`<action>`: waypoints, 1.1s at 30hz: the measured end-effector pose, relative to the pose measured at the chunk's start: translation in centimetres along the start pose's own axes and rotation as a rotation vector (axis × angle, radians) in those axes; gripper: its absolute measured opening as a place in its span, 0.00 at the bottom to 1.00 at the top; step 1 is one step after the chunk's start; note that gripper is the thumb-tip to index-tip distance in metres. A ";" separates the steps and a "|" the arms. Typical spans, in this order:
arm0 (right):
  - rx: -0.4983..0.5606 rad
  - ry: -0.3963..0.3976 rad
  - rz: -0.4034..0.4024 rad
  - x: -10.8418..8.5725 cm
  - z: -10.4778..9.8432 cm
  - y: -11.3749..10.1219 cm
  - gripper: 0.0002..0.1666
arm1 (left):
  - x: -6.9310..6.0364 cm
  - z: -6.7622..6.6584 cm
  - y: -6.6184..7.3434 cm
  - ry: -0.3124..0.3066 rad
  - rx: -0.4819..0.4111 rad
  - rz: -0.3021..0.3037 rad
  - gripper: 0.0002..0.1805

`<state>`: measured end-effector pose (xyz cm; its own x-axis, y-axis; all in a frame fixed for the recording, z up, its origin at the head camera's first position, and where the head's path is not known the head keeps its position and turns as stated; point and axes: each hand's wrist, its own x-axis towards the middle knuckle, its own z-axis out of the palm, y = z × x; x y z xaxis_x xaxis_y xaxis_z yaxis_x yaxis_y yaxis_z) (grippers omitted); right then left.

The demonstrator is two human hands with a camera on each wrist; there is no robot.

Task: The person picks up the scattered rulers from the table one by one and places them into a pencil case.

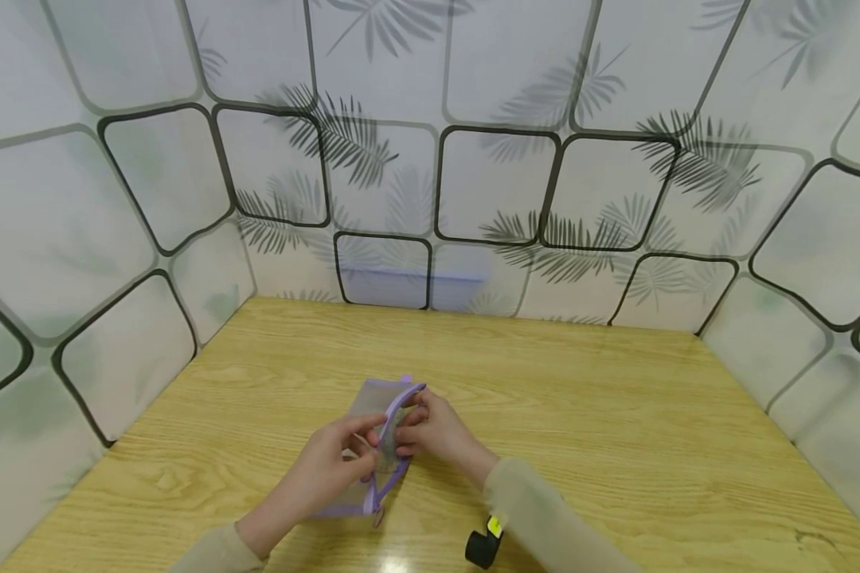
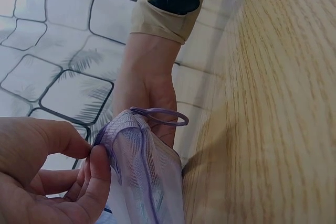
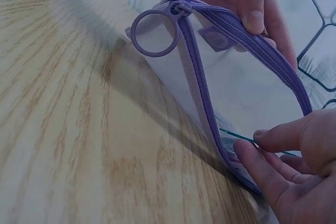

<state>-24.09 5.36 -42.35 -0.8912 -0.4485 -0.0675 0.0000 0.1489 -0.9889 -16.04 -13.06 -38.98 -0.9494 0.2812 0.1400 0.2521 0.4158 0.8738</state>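
A mesh pouch (image 1: 373, 398) with purple zipper edging lies on the table, its zipper undone and its mouth spread apart. My left hand (image 1: 330, 458) pinches one edge of the mouth between thumb and fingers. At the opening, my right hand (image 3: 294, 166) pinches a thin teal-edged item (image 3: 239, 136) between thumb and forefinger. Most of that item is hidden by the fingers and the pouch, so its kind is unclear. A purple ring pull (image 3: 133, 32) hangs from the zipper's end, and a small purple tag (image 3: 216, 39) shows on the mesh inside.
The pouch lies on a wood-grain table (image 1: 580, 414). Patterned cloth walls (image 1: 494, 183) with leaf prints enclose the back and both sides. A black wrist camera (image 1: 482, 549) with a yellow label sits by the right sleeve.
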 end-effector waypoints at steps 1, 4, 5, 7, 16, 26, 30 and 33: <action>-0.003 0.001 -0.001 0.0 0.0 0.0 0.26 | 0.0 0.0 0.0 0.000 0.000 -0.001 0.27; -0.008 0.004 -0.008 0.0 0.1 0.1 0.26 | 0.0 0.0 0.0 0.000 -0.003 -0.003 0.27; -0.011 0.004 -0.014 0.1 0.1 0.2 0.26 | 0.0 0.0 -0.1 0.000 -0.003 -0.002 0.27; -0.019 0.004 -0.024 0.1 0.2 0.3 0.26 | 0.0 0.0 -0.1 0.000 -0.010 0.001 0.27; -0.054 -0.064 -0.061 -0.3 0.2 0.5 0.23 | -0.2 -0.1 0.0 0.005 -0.002 -0.001 0.27; -0.248 0.006 -0.098 -0.8 -0.3 0.0 0.32 | -0.2 -0.1 -0.1 -0.006 -0.002 0.016 0.27; -0.238 0.004 -0.080 -1.0 -0.4 0.2 0.33 | -0.3 -0.1 -0.1 -0.010 0.006 0.016 0.27; -0.243 0.006 -0.067 -1.1 -0.6 0.1 0.34 | -0.2 0.0 -0.1 -0.012 0.009 0.011 0.27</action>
<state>-23.38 6.35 -42.34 -0.8883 -0.4592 -0.0011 -0.1679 0.3270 -0.9300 -15.90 -13.19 -39.08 -0.9442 0.2964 0.1437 0.2641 0.4203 0.8681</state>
